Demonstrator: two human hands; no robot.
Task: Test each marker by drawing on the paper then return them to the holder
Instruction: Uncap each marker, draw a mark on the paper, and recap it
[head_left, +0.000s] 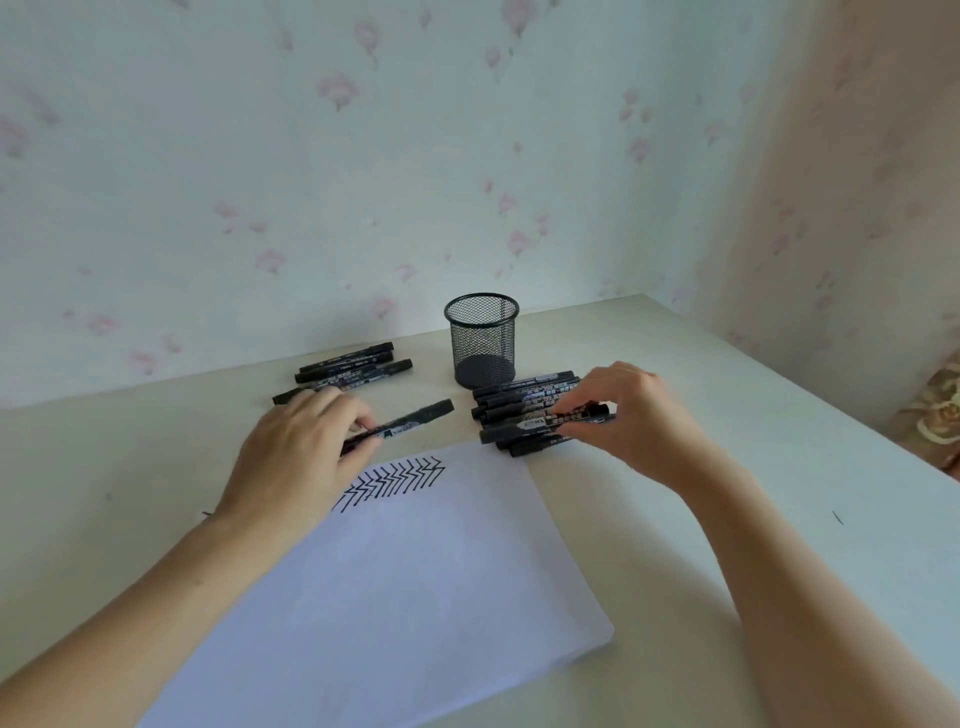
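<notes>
Left hand (298, 441) pinches a capped marker (400, 423) at centre, just above the paper (395, 597) | right hand (631, 415) pinches another off the right-hand pile (524, 415) | mesh holder (481, 340) stands empty behind (upper centre) | tip: lift straight up so neighbours don't roll, uncap over the paper.

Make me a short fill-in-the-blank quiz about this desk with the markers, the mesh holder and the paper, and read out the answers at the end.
1. The mesh holder has ____ markers inside it.
2. The left hand grips one marker just beyond the far edge of the ____.
3. The right hand pinches a marker from the pile on the holder's ____ side.
4. The paper carries a row of black ____ marks.

Answers: no; paper; right; zigzag
</notes>
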